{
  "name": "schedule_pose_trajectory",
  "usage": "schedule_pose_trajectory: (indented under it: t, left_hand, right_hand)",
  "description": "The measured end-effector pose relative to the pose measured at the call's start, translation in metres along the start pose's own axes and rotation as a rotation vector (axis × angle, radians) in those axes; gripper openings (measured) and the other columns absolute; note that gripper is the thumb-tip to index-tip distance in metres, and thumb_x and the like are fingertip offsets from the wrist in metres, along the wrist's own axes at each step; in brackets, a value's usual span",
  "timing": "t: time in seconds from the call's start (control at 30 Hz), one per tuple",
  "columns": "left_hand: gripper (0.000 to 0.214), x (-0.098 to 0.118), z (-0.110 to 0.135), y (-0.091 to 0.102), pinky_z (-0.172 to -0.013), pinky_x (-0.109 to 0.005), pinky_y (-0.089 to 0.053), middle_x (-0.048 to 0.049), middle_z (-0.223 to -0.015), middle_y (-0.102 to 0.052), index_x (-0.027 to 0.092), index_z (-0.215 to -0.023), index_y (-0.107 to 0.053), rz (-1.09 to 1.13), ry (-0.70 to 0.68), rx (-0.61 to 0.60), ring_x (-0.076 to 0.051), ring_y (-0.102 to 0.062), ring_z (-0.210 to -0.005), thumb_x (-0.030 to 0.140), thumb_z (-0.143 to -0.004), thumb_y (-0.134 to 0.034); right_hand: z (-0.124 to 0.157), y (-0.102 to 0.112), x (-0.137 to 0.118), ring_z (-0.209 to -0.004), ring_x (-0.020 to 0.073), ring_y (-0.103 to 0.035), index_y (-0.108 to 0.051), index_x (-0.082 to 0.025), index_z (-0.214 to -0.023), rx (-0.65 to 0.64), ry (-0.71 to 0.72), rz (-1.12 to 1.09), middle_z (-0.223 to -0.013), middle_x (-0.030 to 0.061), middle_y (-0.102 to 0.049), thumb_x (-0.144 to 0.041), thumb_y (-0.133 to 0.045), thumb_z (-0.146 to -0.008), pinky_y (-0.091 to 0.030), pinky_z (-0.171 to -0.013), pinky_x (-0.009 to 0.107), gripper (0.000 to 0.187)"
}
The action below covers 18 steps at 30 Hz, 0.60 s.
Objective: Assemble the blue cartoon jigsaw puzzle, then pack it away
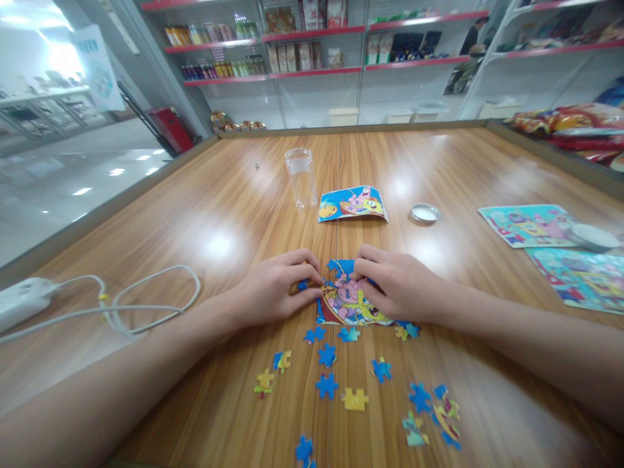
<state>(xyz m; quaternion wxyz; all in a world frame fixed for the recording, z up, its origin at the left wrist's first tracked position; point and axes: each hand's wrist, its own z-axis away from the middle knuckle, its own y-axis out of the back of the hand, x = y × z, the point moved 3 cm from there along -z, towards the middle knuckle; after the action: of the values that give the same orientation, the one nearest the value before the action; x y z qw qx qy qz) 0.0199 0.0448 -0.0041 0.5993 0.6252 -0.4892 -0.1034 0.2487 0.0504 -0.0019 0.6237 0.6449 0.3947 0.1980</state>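
A partly assembled jigsaw puzzle (344,299) with a cartoon picture lies flat between my hands. At its left edge, my left hand (292,286) has thumb and fingertips pinched together, with a blue puzzle piece (302,285) showing between them. Curled over the puzzle's upper right part, my right hand (392,283) presses its fingertips on the surface and covers that corner. Loose pieces are scattered nearer to me, among them a blue piece (327,386), a yellow piece (355,399) and a small cluster (446,416) at the right.
Beyond the puzzle stand a clear plastic jar (301,179), a curved picture card (355,203) and a round lid (425,213). More picture sheets (526,224) lie right, under another lid (592,237). A white cable (160,318) loops at left. Stocked shelves (312,36) line the back.
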Motion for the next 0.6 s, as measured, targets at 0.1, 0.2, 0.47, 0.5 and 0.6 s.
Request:
schedule_pose_trajectory:
  t: [0.1,0.2,0.47,0.5,0.6]
  left_hand:
    - [0.014,0.001,0.000,0.000,-0.084,-0.033,-0.054,-0.0073,-0.105,-0.062,0.017,-0.101,-0.070,0.003,0.002,0.003,-0.017,-0.062,-0.094,0.027,-0.095,-0.061]
    - [0.014,0.003,-0.001,0.000,-0.084,-0.033,-0.054,-0.0072,-0.105,-0.062,0.017,-0.101,-0.070,0.003,-0.001,-0.002,-0.017,-0.062,-0.095,0.026,-0.096,-0.060]
    - [0.013,0.006,-0.002,-0.004,-0.084,-0.034,-0.054,-0.0075,-0.106,-0.062,0.018,-0.100,-0.069,-0.023,-0.022,0.008,-0.018,-0.062,-0.095,0.025,-0.096,-0.059]
    - [0.012,0.007,-0.002,-0.004,-0.084,-0.034,-0.054,-0.0077,-0.107,-0.062,0.018,-0.101,-0.069,-0.025,-0.037,0.021,-0.018,-0.062,-0.096,0.023,-0.095,-0.059]
    - [0.024,0.011,-0.001,0.004,-0.088,-0.035,-0.054,-0.0091,-0.112,-0.063,0.017,-0.115,-0.063,-0.028,-0.092,0.156,-0.018,-0.061,-0.102,0.012,-0.092,-0.058]
  right_hand:
    - [0.000,0.000,0.000,-0.077,0.0145,-0.051,-0.059,-0.016,-0.098,-0.001,-0.002,0.010,-0.097,0.0057,-0.054,-0.022,-0.045,-0.094,-0.030,-0.062,0.028,0.015]
    - [0.000,0.000,0.001,-0.075,0.0141,-0.050,-0.059,-0.016,-0.097,0.001,-0.003,0.024,-0.096,0.0054,-0.054,-0.022,-0.045,-0.095,-0.029,-0.061,0.028,0.016]
    - [-0.001,-0.001,0.001,-0.074,0.0138,-0.049,-0.057,-0.016,-0.095,0.006,0.002,0.042,-0.095,0.0050,-0.053,-0.023,-0.045,-0.095,-0.028,-0.060,0.028,0.014]
    - [-0.001,-0.001,0.001,-0.074,0.0138,-0.050,-0.057,-0.016,-0.095,0.007,0.002,0.042,-0.095,0.0050,-0.053,-0.023,-0.045,-0.095,-0.028,-0.060,0.028,0.014]
    - [-0.001,-0.002,0.001,-0.076,0.0144,-0.051,-0.058,-0.016,-0.098,0.011,0.004,0.034,-0.096,0.0057,-0.055,-0.022,-0.045,-0.094,-0.029,-0.061,0.028,0.015]
